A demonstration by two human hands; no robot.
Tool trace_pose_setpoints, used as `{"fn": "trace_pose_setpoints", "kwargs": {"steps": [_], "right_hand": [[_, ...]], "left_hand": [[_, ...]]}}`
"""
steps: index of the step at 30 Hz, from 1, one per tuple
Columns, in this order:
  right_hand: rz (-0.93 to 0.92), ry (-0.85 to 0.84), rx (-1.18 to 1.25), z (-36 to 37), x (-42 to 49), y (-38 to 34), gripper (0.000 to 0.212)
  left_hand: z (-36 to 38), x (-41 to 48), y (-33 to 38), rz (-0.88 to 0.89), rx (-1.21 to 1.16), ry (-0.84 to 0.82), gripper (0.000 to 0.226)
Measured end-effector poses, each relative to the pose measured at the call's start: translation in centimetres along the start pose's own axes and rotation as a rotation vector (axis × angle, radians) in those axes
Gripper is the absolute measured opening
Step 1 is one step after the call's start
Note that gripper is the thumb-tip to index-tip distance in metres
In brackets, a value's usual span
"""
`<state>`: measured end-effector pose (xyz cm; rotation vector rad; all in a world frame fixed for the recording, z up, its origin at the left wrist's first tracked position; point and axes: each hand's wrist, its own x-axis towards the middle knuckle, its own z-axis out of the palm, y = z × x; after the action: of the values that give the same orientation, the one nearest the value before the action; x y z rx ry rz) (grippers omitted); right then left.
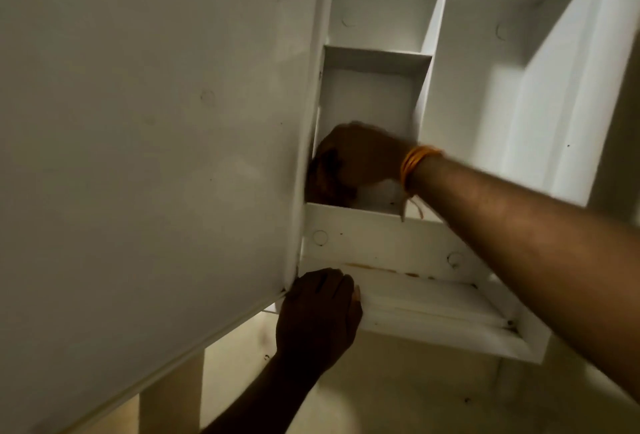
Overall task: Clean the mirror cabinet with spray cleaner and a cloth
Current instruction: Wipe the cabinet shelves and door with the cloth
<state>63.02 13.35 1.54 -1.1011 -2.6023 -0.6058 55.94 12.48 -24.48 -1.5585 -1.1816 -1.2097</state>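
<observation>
One white cabinet (388,246), rust-stained bottom ledge

White mirror cabinet (381,246) hangs open; door (156,156) swung left; inner compartments bare.

Right hand (360,156) seen reaching forward and leftward, forearm extended from lower right, fingers curled downward and blurred; orange thread band (414,165) worn at the wrist. Left hand (320,316) raised from below, back toward camera, fingers flexed, thumb extended rightward.

home bathroom, white wall cabinet (381,250) with open door (156,139), tiled wall (398,381)
</observation>
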Motion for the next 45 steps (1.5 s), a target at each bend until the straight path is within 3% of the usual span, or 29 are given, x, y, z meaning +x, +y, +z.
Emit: {"fn": "trace_pose_setpoints", "kwargs": {"steps": [3,7,12,16,19,22,24,27,32,35,38,43,45], "right_hand": [[0.021,-0.036,0.216,3.9,-0.3,-0.1,0.018],[-0.083,-0.013,0.218,3.0,-1.6,1.1,0.013],[-0.085,-0.080,0.206,0.3,-4.8,1.4,0.038],[-0.077,0.083,0.374,1.4,-10.5,1.3,0.050],[0.086,0.327,0.863,4.8,-14.6,1.0,0.038],[0.452,0.481,1.551,9.1,-17.7,-0.2,0.021],[0.650,0.498,1.898,11.6,-18.8,-0.4,0.024],[0.748,0.655,2.277,12.9,-19.2,0.1,0.039],[0.817,0.946,2.317,12.8,-18.2,2.0,0.043],[0.740,1.082,2.293,12.4,-17.1,3.5,0.046],[0.668,1.133,2.302,11.4,-15.0,3.8,0.029],[0.773,1.132,2.079,11.0,-10.2,0.0,0.026],[0.735,0.877,2.011,11.3,-8.4,-3.2,0.021]], "left_hand": [[0.0,0.0,0.0,0.003,0.008,0.018,0.023],[-0.1,0.1,0.0,0.007,0.004,-0.005,0.023],[-0.2,0.1,0.0,0.013,0.010,-0.040,0.025],[-0.3,-0.1,0.2,-0.015,-0.019,-0.074,0.033],[-0.2,0.1,0.2,-0.014,-0.032,-0.116,0.031],[-0.7,0.6,0.8,0.004,0.005,-0.146,0.026],[-1.1,1.5,0.8,0.031,0.026,-0.190,0.024],[-1.4,2.8,0.4,0.082,0.093,-0.210,0.023],[-1.4,4.1,0.3,0.051,0.060,-0.218,0.024],[-1.2,3.7,0.3,0.075,0.071,-0.193,0.020],[-1.3,3.4,0.3,0.083,0.074,-0.185,0.021],[-1.8,3.8,0.7,0.092,0.054,-0.178,0.023],[-1.7,3.4,0.5,0.030,-0.021,-0.205,0.031]]}}
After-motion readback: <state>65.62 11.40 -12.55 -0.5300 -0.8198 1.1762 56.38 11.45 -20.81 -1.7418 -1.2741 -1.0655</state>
